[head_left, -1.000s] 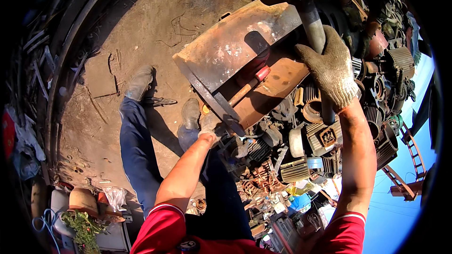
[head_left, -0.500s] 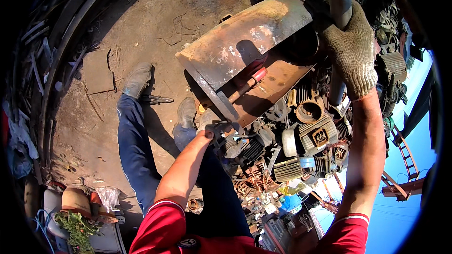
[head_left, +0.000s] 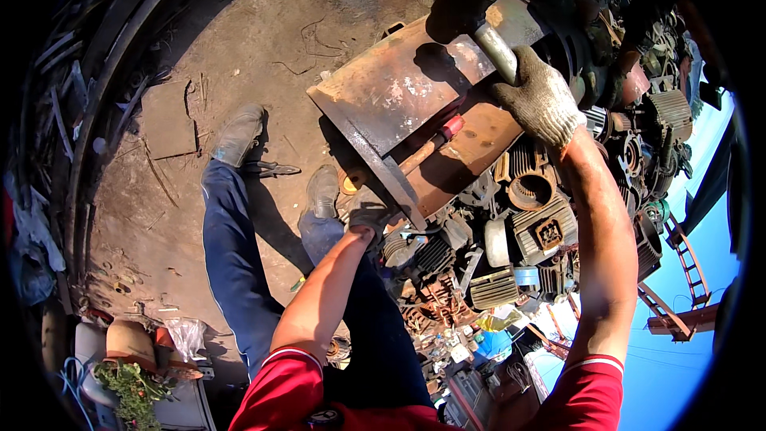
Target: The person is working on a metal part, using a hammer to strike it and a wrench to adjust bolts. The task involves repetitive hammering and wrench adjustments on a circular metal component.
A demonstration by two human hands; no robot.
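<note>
My right hand (head_left: 542, 96), in a knitted work glove, is closed round the metal handle of a sledgehammer (head_left: 496, 52). Its heavy head hangs over the upper face of a rusty steel beam (head_left: 391, 96) and throws a shadow on it. Close to the beam's near end plate (head_left: 363, 152) is my left hand (head_left: 369, 214), gloved and in shade. Its fingers look curled, but what they grip cannot be made out. Inside the beam's hollow lies a wooden-handled tool (head_left: 420, 154) with a red end.
Scrap electric motors (head_left: 546, 227) are heaped right of the beam. My boots (head_left: 239, 136) stand on the dirt floor, with pliers-like tongs (head_left: 271, 169) beside them. Long metal bars (head_left: 120, 72) line the left side. Clay pots (head_left: 129, 341) and a green plant (head_left: 132, 387) sit lower left.
My right hand has brought the sledgehammer down and left, so its head now shows above the beam. The left hand stays by the end plate, its grip slightly shifted.
</note>
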